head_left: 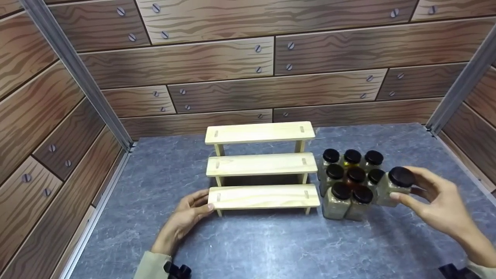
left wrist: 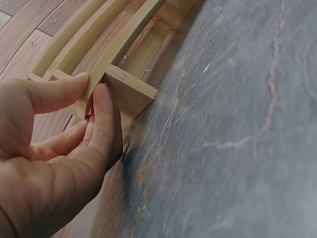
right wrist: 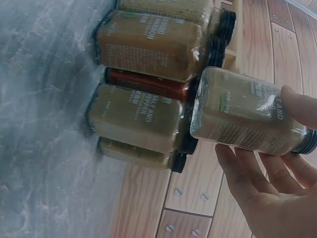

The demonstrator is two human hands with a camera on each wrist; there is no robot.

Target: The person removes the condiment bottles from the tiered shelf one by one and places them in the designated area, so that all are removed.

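Observation:
A three-step wooden rack (head_left: 263, 197) stands on the table in the head view. At the left end of its lowest step, my left hand (head_left: 187, 212) pinches the board between thumb and fingers; the left wrist view shows the thumb (left wrist: 62, 91) on top and fingers beneath. To the right of the rack, my right hand (head_left: 441, 203) grips a square spice jar (head_left: 392, 186) with a black lid. In the right wrist view this jar (right wrist: 242, 111) is lifted off the table, beside the grouped spice jars (right wrist: 136, 116); its printed label is only partly legible.
Several black-lidded jars (head_left: 337, 203) stand close together right of the rack, some with yellow or red contents. Wood-patterned walls (head_left: 217, 58) enclose the grey marbled table (head_left: 252, 248) at the back and sides. Metal corner posts (head_left: 77, 73) run up at left and right.

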